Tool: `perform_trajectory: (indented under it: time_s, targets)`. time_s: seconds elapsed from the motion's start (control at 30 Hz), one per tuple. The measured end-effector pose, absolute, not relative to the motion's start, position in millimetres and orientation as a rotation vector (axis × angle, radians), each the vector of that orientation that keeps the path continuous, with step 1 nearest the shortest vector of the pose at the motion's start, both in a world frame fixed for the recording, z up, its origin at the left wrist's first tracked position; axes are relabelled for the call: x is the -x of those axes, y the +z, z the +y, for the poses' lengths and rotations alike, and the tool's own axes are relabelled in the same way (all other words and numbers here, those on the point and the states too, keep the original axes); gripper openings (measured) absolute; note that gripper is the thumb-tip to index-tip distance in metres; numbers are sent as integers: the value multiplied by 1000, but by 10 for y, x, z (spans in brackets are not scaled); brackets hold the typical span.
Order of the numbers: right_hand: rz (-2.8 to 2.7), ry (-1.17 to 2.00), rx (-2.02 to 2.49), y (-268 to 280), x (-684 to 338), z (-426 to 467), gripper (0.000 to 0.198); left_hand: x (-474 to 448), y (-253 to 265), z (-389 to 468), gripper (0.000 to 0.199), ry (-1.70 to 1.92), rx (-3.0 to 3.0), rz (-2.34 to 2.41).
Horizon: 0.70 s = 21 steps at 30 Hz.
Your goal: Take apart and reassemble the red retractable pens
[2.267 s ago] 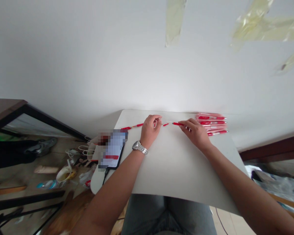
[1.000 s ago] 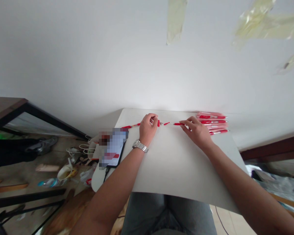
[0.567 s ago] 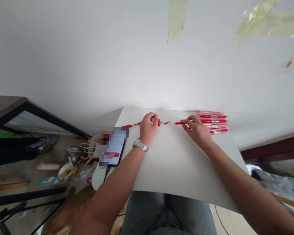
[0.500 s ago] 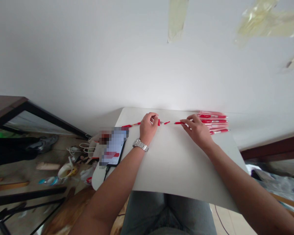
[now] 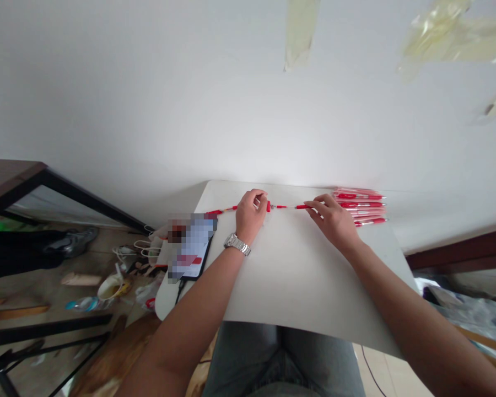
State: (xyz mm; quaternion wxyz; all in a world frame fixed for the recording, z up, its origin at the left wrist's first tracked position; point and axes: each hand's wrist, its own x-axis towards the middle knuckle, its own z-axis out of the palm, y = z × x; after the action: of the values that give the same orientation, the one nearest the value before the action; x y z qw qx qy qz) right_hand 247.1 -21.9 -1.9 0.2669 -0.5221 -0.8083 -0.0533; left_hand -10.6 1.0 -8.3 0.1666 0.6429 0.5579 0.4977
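Note:
Over the white table (image 5: 297, 264), my left hand (image 5: 250, 214) is closed with curled fingers. Whatever it grips, if anything, is too small to make out. Just beyond its fingertips lies a small red block (image 5: 268, 206) with a small metal piece (image 5: 273, 207) beside it. My right hand (image 5: 330, 218) pinches a slim red pen (image 5: 301, 207), whose free end points left. A thin pale length runs from that end to a short red piece (image 5: 281, 207), in line with the metal piece. Red pen parts (image 5: 215, 212) lie left of my left hand.
Several red pens (image 5: 361, 207) lie in a row at the table's right rear. A phone (image 5: 196, 248) with a cable rests at the left edge. The wall (image 5: 248, 110) rises directly behind the table. A cup (image 5: 111, 288) and a bottle (image 5: 82, 304) are on the floor at left.
The short red piece has straightened from a slant and now lies level between the metal piece and the pen. The pen in my right hand has shifted very slightly. My left hand stays put.

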Motion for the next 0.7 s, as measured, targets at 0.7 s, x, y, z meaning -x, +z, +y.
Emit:
perform_trajectory:
  time_s: [0.7]
  targets:
    - [-1943,344,1291,-35,-2457,-201,27,151,-130,27,15,1419,-1841,1536]
